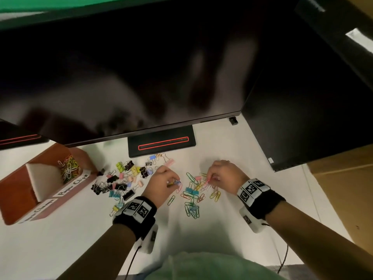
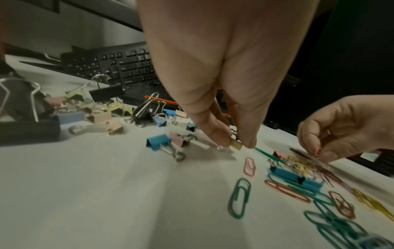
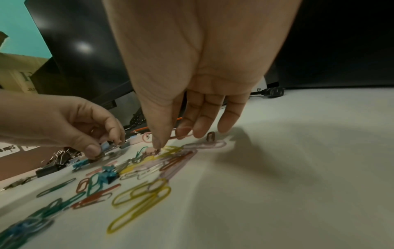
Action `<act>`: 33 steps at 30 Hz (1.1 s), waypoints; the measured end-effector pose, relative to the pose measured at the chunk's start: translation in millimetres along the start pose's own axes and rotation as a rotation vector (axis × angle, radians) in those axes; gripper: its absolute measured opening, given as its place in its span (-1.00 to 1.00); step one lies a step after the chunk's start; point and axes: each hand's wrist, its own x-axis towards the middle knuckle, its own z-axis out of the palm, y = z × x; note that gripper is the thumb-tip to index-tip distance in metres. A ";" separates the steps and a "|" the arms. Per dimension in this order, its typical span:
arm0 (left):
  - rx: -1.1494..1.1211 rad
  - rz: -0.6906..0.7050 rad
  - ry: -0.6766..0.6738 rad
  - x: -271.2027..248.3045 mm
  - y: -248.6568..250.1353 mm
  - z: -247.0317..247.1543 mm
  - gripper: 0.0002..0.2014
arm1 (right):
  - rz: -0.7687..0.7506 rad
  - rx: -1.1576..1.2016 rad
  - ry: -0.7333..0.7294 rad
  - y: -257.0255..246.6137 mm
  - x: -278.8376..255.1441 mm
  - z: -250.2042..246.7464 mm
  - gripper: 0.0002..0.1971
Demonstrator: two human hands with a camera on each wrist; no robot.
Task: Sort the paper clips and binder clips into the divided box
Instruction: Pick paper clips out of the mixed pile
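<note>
The left hand (image 1: pixel 161 181) pinches a small binder clip (image 2: pixel 236 144); the right hand (image 1: pixel 224 174) pinches a pink paper clip (image 1: pixel 207 180). Better to lift each one free of the pile.

Both bare forearms reach forward, each wrist wrapped in a black band. The left hand (image 1: pixel 161 181) points fingers down, thumb and fingertips pinched together. The right hand (image 1: pixel 223 174) does likewise, thumb meeting forefinger.
</note>
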 end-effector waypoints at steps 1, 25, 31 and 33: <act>0.003 0.000 0.014 1.1 -0.5 -1.4 -0.87 | 0.011 0.002 0.005 1.0 -0.4 -1.9 -0.87; 0.096 0.110 -0.045 12.2 33.2 42.7 -0.67 | 0.024 -0.059 -0.026 5.7 -15.3 29.3 -0.33; 0.006 0.004 0.113 19.1 29.3 24.0 -0.61 | 0.025 0.029 0.080 6.1 -11.0 32.9 -0.65; 0.027 -0.012 0.118 18.4 24.9 16.2 -0.53 | 0.020 0.032 0.092 5.7 -8.7 33.3 -0.72</act>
